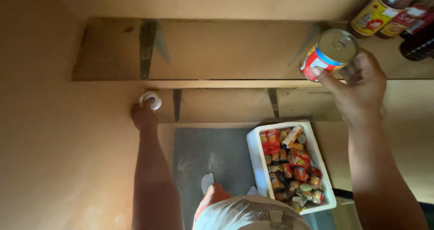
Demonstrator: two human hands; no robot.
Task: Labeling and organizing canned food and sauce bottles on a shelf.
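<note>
My right hand [361, 87] grips a tin can [329, 53] with a red, blue and white label and a ring-pull lid, held up beside the upper wooden shelf [217, 49]. My left hand [143, 114] holds a small white round object [151, 99] against the edge of the lower wooden shelf [217, 104], close to the wall. Both arms are stretched out in front of me.
Dark bottles with red and yellow labels [393, 13] stand on the upper shelf at the right. A white foam box [260, 162] full of several cans and packets sits on a grey floor mat [203, 162] below. Metal brackets [147, 44] hold up the shelves.
</note>
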